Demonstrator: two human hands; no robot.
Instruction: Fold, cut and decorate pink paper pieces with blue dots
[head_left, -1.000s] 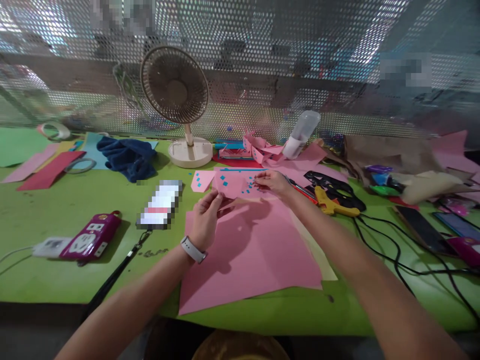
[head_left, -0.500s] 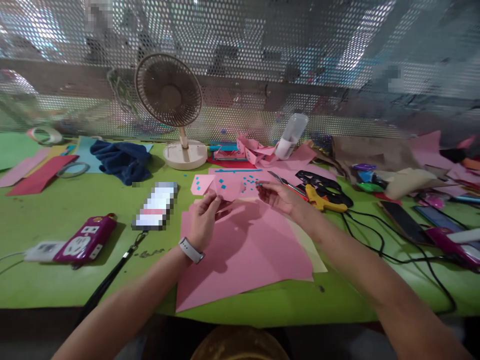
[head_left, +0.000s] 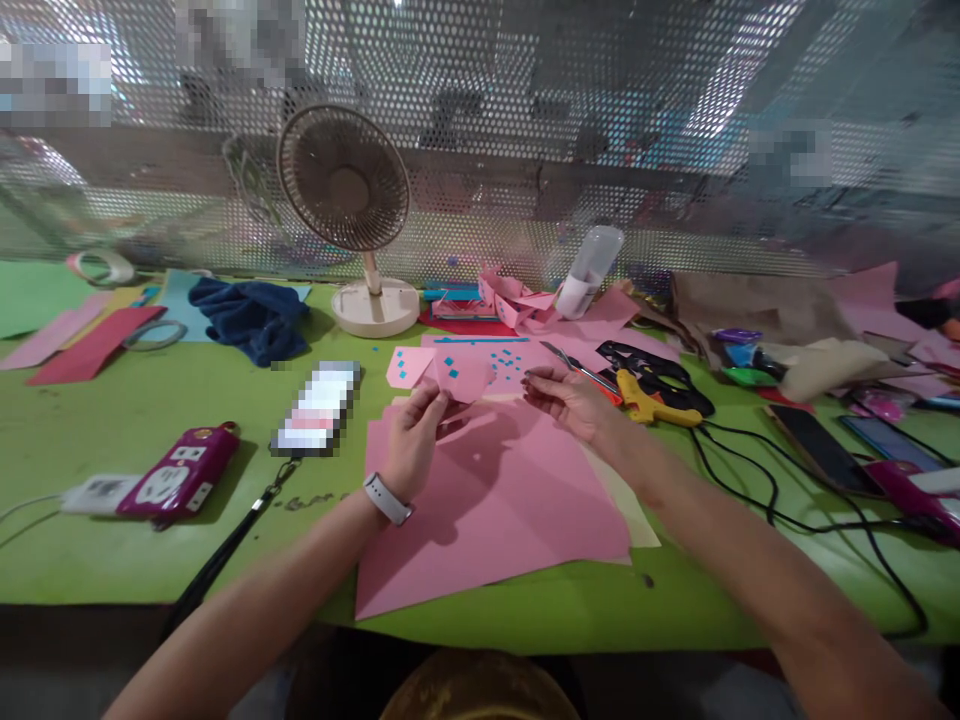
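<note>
My left hand (head_left: 421, 425), with a white watch band at the wrist, pinches a pink paper piece (head_left: 466, 378) that carries small blue squares. Just right of that paper, my right hand (head_left: 562, 400) is closed with thumb and fingertips together; whatever is between them is too small to make out. Small blue paper squares (head_left: 508, 362) lie scattered on pink paper beside the right fingertips. Another pink piece with blue squares (head_left: 409, 367) rests left of the held one. Beneath both hands spreads a large pink sheet (head_left: 495, 510), with a pale yellow sheet (head_left: 634, 510) under its right side.
A white fan (head_left: 345, 190) stands behind. To the right lie scissors (head_left: 581, 370), a yellow glue gun (head_left: 652, 400) with black cords and a dark phone (head_left: 821, 450). On the left are a blurred-out phone (head_left: 319, 405), a purple power strip (head_left: 180, 475) and a blue cloth (head_left: 255, 318).
The whole view has shifted slightly, with things appearing a little farther right. Both hands keep nearly the same pose, the left still on the pink paper piece.
</note>
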